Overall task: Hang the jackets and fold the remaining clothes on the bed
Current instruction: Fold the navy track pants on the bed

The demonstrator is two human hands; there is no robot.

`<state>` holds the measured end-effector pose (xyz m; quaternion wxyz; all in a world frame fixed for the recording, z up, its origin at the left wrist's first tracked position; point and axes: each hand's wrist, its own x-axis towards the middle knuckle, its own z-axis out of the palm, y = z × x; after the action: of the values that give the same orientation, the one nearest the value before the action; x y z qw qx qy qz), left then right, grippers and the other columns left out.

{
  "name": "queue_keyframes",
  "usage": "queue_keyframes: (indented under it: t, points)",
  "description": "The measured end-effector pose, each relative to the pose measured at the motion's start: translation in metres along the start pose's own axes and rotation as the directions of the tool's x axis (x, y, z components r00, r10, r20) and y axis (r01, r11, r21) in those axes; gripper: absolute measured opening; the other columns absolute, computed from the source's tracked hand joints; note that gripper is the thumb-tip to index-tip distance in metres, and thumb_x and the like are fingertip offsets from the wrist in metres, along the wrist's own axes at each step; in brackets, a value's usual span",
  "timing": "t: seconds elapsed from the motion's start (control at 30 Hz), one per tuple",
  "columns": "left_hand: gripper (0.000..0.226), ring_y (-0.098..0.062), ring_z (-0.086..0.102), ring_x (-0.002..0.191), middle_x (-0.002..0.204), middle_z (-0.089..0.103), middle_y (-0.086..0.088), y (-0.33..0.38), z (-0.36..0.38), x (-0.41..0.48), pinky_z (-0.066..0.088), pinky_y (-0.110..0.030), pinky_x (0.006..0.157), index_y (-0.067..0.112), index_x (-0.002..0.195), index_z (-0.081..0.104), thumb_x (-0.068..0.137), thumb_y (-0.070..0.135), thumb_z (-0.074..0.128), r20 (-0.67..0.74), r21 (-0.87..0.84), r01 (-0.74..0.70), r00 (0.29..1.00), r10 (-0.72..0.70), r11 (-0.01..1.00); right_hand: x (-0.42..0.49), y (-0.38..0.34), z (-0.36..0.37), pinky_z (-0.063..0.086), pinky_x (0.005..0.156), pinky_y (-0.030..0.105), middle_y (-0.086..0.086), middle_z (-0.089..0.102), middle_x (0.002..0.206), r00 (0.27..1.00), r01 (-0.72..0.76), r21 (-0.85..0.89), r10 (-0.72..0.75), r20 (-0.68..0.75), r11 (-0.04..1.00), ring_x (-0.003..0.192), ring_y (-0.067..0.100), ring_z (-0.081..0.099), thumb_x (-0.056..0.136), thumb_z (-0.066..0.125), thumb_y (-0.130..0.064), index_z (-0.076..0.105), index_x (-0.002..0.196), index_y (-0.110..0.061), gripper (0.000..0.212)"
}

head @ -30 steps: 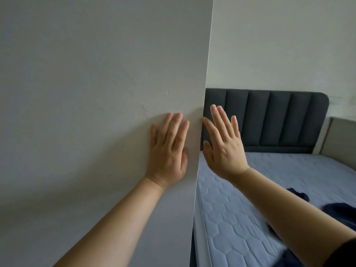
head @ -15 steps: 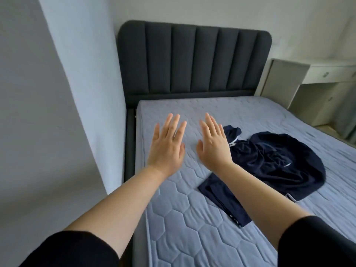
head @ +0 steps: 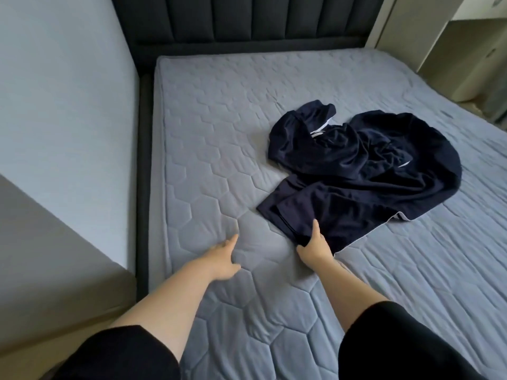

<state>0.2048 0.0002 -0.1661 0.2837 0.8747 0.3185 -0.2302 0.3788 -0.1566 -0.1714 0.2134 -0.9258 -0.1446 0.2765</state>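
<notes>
The bed (head: 219,133) carries the only load here: a heap of navy clothes (head: 370,165), crumpled on the grey-blue quilted mattress. Within the heap a bit of white striped trim (head: 319,130) shows near its far side, and a pale lining edge (head: 402,216) peeks out at its near right corner. A flatter panel of the dark cloth spreads from the heap toward the person.

The right hand (head: 312,248) holds the nearest hem of that panel. Its thumb lies on top of the cloth and the fingers are tucked beneath, grasping the fabric. The left hand (head: 219,259) is to the left of the heap, apart from it, low over the bare mattress with its fingers released and loosely spread.

Beyond the heap stands the dark padded headboard (head: 247,20). Left of the heap, past the bed's dark side rail (head: 144,160), rises a pale wall panel (head: 68,91). Pale furniture (head: 439,50) stands to the far right of the heap.
</notes>
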Motion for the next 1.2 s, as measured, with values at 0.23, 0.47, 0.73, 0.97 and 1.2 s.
queue_keyframes:
  t: [0.23, 0.47, 0.73, 0.97, 1.2]
  points:
    - [0.059, -0.025, 0.051, 0.121, 0.135, 0.052, -0.011, -0.006, -0.009, 0.017, 0.046, -0.038, 0.094, 0.026, 0.147, 0.024, 0.094, 0.035, 0.051, -0.095, -0.687, 0.073, 0.977, -0.190, 0.723, 0.014, -0.029, 0.002, 0.044, 0.089, 0.032, 0.011, 0.062, 0.121, 0.989, 0.109, -0.050, -0.113, -0.095, 0.993, 0.111, 0.034, 0.056, 0.082, 0.042, -0.003, 0.059, 0.124, -0.023, 0.050]
    - [0.016, -0.016, 0.062, 0.088, 0.103, 0.064, -0.002, -0.005, -0.021, 0.001, 0.049, -0.031, 0.065, 0.029, 0.099, 0.054, 0.092, 0.044, 0.053, 0.054, -0.980, 0.077, 0.990, -0.128, 0.182, -0.025, -0.040, 0.030, 0.044, 0.069, 0.025, 0.004, 0.069, 0.102, 0.890, 0.405, 0.007, -0.396, 0.227, 0.914, 0.088, 0.022, 0.058, 0.080, 0.038, 0.001, 0.070, 0.105, -0.019, 0.045]
    - [0.035, -0.027, 0.056, 0.085, 0.101, 0.060, -0.011, 0.016, -0.026, -0.019, 0.049, -0.033, 0.059, 0.009, 0.116, 0.056, 0.088, -0.009, 0.046, -0.117, -0.955, -0.024, 0.947, -0.300, 0.295, -0.048, -0.049, 0.035, 0.043, 0.085, 0.030, 0.006, 0.050, 0.125, 0.861, 0.504, -0.026, -0.500, 0.091, 0.863, 0.108, 0.022, 0.050, 0.081, 0.055, -0.008, 0.042, 0.129, -0.013, 0.049]
    - [0.046, -0.017, 0.044, 0.057, 0.080, 0.059, -0.005, 0.035, -0.058, -0.049, 0.031, -0.018, 0.038, 0.023, 0.105, 0.062, 0.089, -0.006, 0.029, -0.214, -0.741, -0.089, 0.971, -0.107, 0.666, -0.040, -0.052, 0.009, 0.009, 0.114, 0.048, 0.014, 0.002, 0.155, 0.845, 0.417, -0.459, -0.521, -0.121, 0.784, 0.143, 0.031, 0.002, 0.078, 0.069, -0.024, 0.023, 0.145, -0.027, 0.081]
    - [0.028, -0.014, 0.045, 0.059, 0.077, 0.054, -0.005, 0.024, -0.087, -0.094, 0.038, -0.021, 0.045, 0.019, 0.101, 0.054, 0.095, 0.001, 0.034, -0.319, -0.674, -0.096, 0.932, -0.171, 0.733, -0.078, -0.104, -0.015, 0.036, 0.065, 0.030, 0.012, 0.065, 0.094, 0.880, 0.458, -0.109, -0.467, -0.087, 0.882, 0.085, 0.031, 0.056, 0.084, 0.053, -0.011, 0.056, 0.087, -0.011, 0.004]
